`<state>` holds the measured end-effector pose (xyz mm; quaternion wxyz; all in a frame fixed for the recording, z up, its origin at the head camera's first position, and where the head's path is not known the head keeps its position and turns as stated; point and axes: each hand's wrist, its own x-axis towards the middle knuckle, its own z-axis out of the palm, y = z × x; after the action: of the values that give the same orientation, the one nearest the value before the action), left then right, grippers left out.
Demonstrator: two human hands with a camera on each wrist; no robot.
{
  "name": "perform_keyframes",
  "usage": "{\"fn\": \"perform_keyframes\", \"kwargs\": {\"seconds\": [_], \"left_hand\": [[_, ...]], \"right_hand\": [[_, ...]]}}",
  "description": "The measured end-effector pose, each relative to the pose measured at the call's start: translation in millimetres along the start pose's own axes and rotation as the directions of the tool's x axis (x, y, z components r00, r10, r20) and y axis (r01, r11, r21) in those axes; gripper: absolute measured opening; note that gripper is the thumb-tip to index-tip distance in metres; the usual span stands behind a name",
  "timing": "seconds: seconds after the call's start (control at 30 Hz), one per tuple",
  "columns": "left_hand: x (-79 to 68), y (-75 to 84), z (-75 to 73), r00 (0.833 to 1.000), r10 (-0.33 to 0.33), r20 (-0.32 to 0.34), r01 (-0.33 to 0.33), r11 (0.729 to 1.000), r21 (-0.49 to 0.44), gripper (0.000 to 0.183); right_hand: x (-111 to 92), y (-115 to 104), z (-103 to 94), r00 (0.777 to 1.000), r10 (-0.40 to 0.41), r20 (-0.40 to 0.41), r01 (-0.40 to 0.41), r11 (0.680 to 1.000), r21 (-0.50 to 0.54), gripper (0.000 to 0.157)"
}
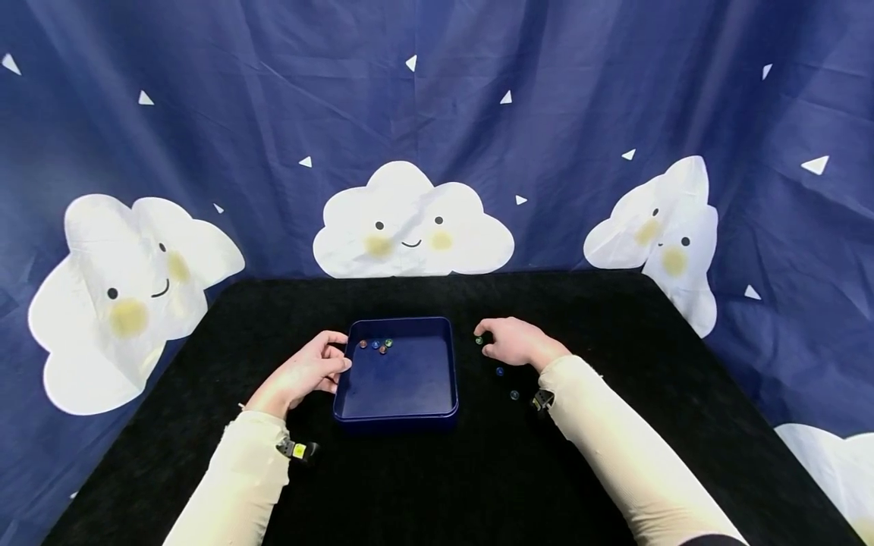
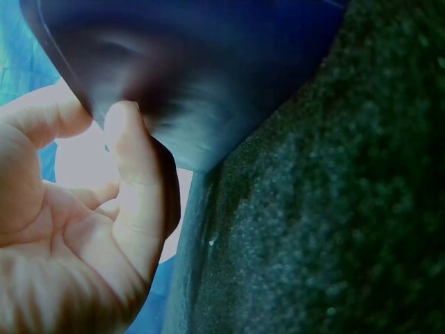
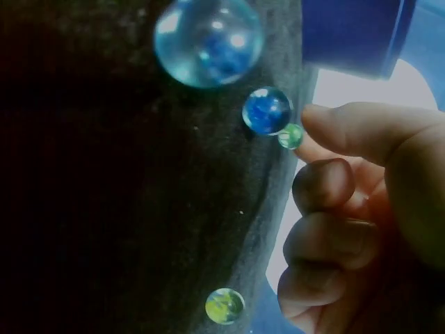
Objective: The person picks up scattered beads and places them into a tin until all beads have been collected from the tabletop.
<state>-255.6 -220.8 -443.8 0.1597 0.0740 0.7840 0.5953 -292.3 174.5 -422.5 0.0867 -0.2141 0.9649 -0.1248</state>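
My left hand [image 1: 307,371] grips the left side of a shallow dark blue tray [image 1: 399,416]. In the left wrist view, thumb and a finger meet the tray wall [image 2: 208,132] near its rim. Inside the tray, toward its back left, lie several small marbles, among them a blue marble [image 1: 375,344]. Right of the tray, my right hand [image 1: 517,343] reaches low over the black cloth. Its thumb and forefinger stand on either side of a green marble [image 1: 479,340], with a gap between the fingertips; the other fingers are curled in.
Nearer me lie a blue marble [image 1: 500,371] and a pale blue marble [image 1: 514,395]. A yellow-green marble [image 3: 224,306] shows in the right wrist view below the curled fingers. Black cloth [image 1: 512,478] covers the table; a blue curtain [image 1: 437,114] with clouds hangs behind.
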Motion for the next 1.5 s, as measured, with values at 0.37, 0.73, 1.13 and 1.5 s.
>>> {"fn": "perform_keyframes", "kwargs": {"seconds": [0.37,0.73,1.13,1.5], "left_hand": [[1.7,-0.7,2.3,1.0,-0.01,-0.001,0.01,1.0,0.022,0.057],[1.4,0.9,1.7,1.0,-0.002,0.011,0.002,1.0,0.004,0.058],[-1.1,-1.5,0.3,1.0,-0.017,-0.004,0.017,1.0,0.015,0.055],[-0.5,-0.2,0.3,1.0,-0.001,0.0,0.001,1.0,0.008,0.056]], "right_hand": [[-5,0,7.2,1.0,-0.013,0.002,0.013,1.0,0.001,0.008],[-5,-9,12.3,0.998,-0.054,-0.013,0.053,0.998,-0.031,0.011],[-26,-24,8.1,0.986,-0.148,-0.072,0.153,0.987,0.056,0.011],[-48,-52,-8.8,0.959,-0.251,-0.13,0.269,0.952,0.144,0.012]]}}
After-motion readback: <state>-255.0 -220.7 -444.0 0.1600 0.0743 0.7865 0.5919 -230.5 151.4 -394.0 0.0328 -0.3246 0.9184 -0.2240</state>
